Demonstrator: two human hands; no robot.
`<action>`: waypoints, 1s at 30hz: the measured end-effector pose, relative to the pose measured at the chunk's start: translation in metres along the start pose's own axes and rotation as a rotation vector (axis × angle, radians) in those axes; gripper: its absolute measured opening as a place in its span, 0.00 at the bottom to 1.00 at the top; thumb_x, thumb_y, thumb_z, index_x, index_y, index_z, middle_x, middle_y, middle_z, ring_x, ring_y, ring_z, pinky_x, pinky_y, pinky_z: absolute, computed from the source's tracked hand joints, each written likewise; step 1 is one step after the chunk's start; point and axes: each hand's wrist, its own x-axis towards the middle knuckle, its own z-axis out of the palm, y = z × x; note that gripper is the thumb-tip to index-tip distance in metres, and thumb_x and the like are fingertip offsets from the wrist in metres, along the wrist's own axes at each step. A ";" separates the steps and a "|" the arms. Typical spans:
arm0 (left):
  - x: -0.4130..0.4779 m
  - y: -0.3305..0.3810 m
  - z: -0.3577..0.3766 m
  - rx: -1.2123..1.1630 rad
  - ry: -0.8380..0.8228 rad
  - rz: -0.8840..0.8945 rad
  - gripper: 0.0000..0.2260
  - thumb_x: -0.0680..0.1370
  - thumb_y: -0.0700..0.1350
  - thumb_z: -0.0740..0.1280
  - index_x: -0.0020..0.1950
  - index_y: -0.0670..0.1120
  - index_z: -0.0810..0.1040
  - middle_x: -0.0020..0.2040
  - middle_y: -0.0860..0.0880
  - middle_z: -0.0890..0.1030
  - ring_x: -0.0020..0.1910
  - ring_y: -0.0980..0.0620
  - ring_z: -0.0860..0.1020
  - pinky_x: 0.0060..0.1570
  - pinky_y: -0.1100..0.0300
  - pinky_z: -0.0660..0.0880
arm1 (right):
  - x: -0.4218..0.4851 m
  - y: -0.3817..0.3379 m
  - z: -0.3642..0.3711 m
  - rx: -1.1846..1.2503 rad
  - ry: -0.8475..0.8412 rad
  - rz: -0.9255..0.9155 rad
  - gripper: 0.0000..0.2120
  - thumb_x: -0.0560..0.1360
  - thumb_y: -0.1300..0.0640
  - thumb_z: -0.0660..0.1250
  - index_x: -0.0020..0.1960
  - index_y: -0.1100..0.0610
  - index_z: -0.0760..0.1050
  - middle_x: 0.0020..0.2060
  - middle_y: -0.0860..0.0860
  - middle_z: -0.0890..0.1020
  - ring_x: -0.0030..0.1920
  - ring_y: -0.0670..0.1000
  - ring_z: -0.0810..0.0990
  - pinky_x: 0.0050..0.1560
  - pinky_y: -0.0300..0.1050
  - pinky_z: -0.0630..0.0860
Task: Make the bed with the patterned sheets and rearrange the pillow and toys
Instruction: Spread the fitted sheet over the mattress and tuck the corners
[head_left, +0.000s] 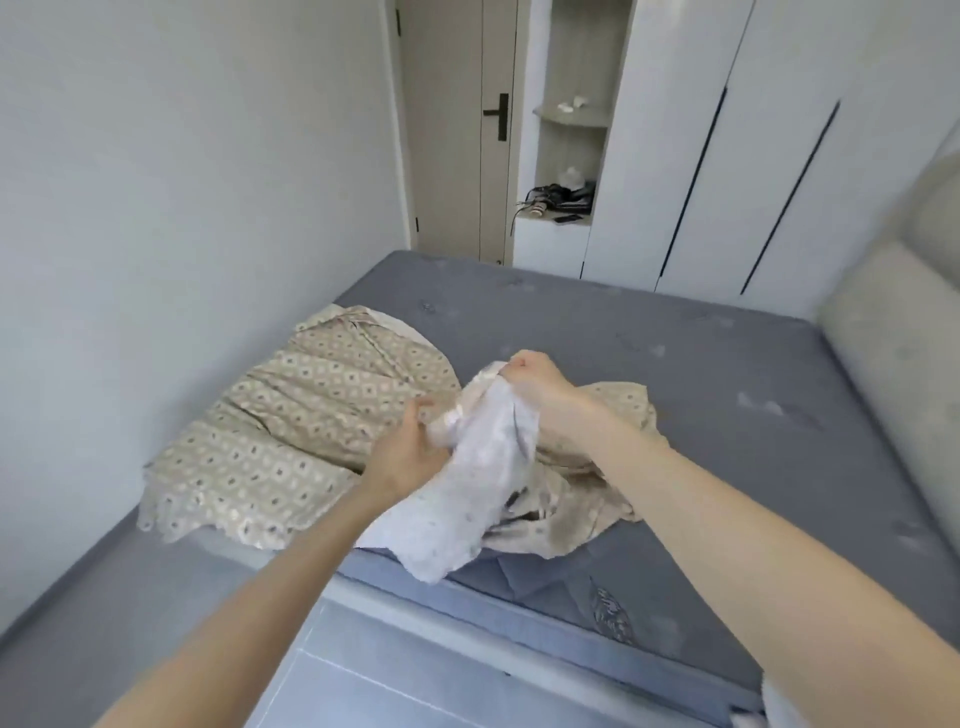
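Observation:
A beige patterned sheet (291, 431) lies bunched on the near left part of a bare grey-blue mattress (649, 364). Part of the sheet is turned over and shows its pale underside (467, 499), hanging over the mattress's near edge. My left hand (410, 452) grips a fold of the sheet from the left. Just above and to the right, my right hand (535, 382) is clenched round the gathered edge of the same sheet. No pillow or toys are in view.
A padded beige headboard (893, 332) runs along the right. A white wall borders the bed on the left. Beyond the bed stand a door (457, 130), open corner shelves with small items (563, 197) and white wardrobe doors (727, 145). Grey floor shows below.

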 end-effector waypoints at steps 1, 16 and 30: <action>0.003 0.004 0.004 -0.021 -0.040 0.034 0.19 0.73 0.48 0.68 0.60 0.57 0.63 0.36 0.54 0.75 0.37 0.48 0.78 0.37 0.56 0.72 | -0.001 -0.001 0.000 0.025 -0.070 0.064 0.11 0.74 0.66 0.58 0.35 0.55 0.64 0.32 0.53 0.65 0.33 0.51 0.64 0.35 0.42 0.60; 0.025 0.020 -0.050 -0.184 0.522 0.098 0.08 0.76 0.34 0.54 0.47 0.45 0.69 0.37 0.51 0.73 0.43 0.46 0.71 0.40 0.57 0.61 | -0.003 0.057 -0.013 -0.862 -0.256 0.026 0.15 0.81 0.59 0.56 0.62 0.65 0.72 0.60 0.61 0.76 0.60 0.59 0.75 0.55 0.49 0.72; 0.048 0.074 -0.042 -0.061 0.181 0.195 0.17 0.74 0.43 0.70 0.61 0.44 0.73 0.53 0.52 0.76 0.51 0.52 0.74 0.50 0.61 0.69 | 0.009 -0.079 -0.058 0.039 0.147 -0.188 0.08 0.76 0.66 0.54 0.43 0.58 0.71 0.38 0.56 0.70 0.40 0.52 0.68 0.39 0.43 0.61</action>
